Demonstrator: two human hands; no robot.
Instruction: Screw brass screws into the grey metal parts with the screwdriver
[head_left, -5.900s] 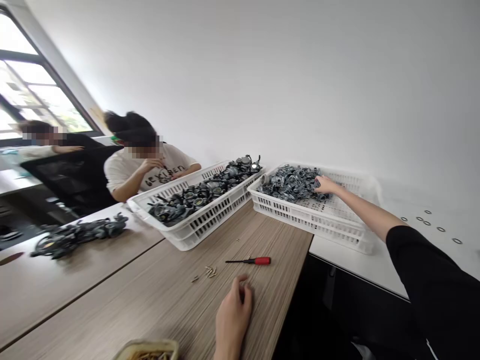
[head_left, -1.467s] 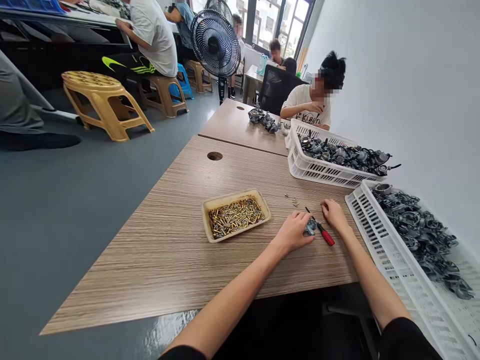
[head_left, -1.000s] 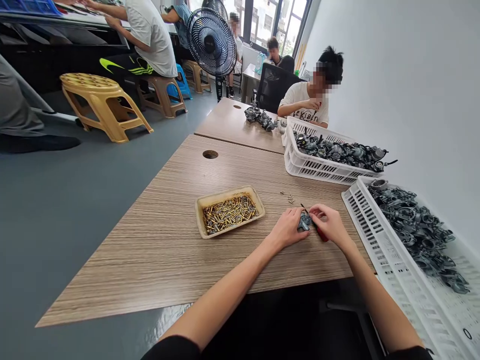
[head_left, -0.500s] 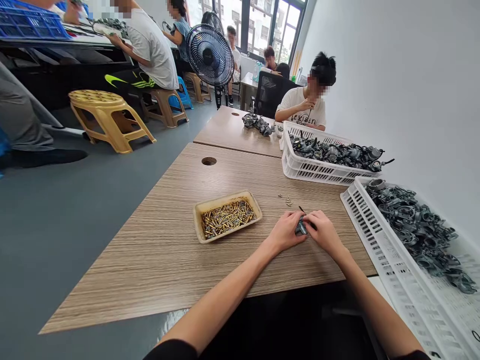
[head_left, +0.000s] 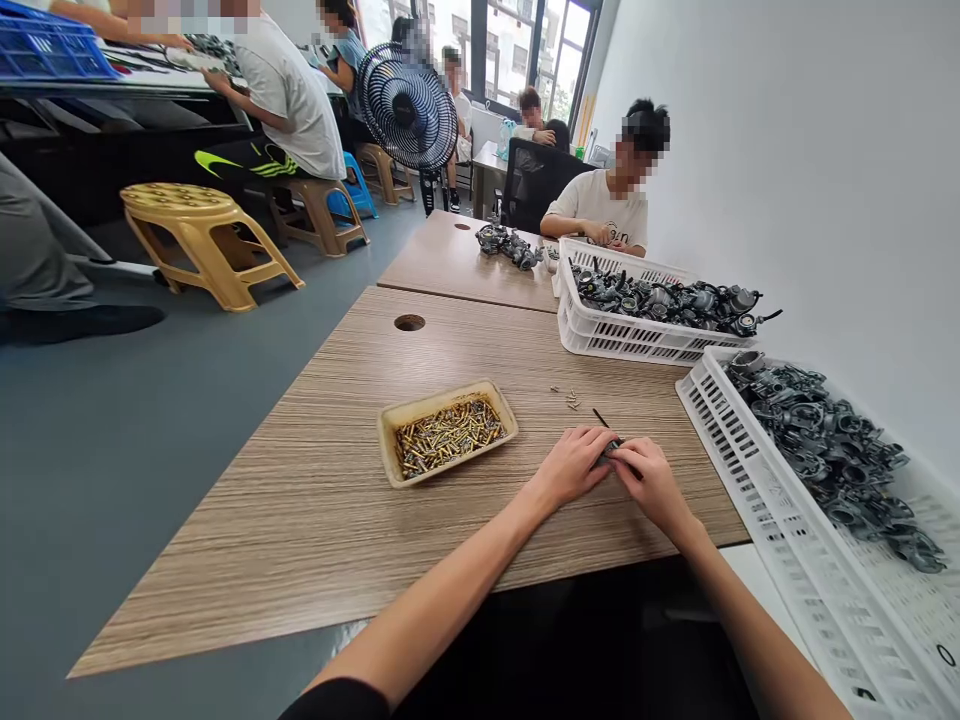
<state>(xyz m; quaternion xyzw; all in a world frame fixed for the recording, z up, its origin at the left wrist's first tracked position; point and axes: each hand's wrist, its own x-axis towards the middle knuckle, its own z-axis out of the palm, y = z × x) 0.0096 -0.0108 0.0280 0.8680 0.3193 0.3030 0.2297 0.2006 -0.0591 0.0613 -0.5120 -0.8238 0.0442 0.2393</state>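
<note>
My two hands at work on a small grey metal part [head_left: 609, 450], which lies between them over the right-hand portion of the wood-grain table [head_left: 300, 500]. My left hand [head_left: 571, 467] is closed around the part from its left side, the fingers covering most of it. My right hand [head_left: 651, 482] meets it from the other side, with thumb and fingers bent and their tips at the part; whether they pinch the part itself or something smaller cannot be told. Just beyond the fingers projects the thin dark shaft of a screwdriver [head_left: 601, 417], its handle hidden by my hands. Slightly farther off lies a loose group of small pins [head_left: 572, 400]. To the left, apart from my left hand, stands a shallow rectangular tray [head_left: 386, 445] holding many brass-coloured and silvery pins. A white slatted crate [head_left: 637, 345] at the far right of the table contains dark carburettor assemblies with black hoses; a second white crate [head_left: 720, 440], along the table's right edge, contains a heap of bare grey castings. Behind the first crate sits a co-worker [head_left: 604, 205] in a white shirt, and near that person several more assemblies [head_left: 510, 247] rest on the adjoining table.
</note>
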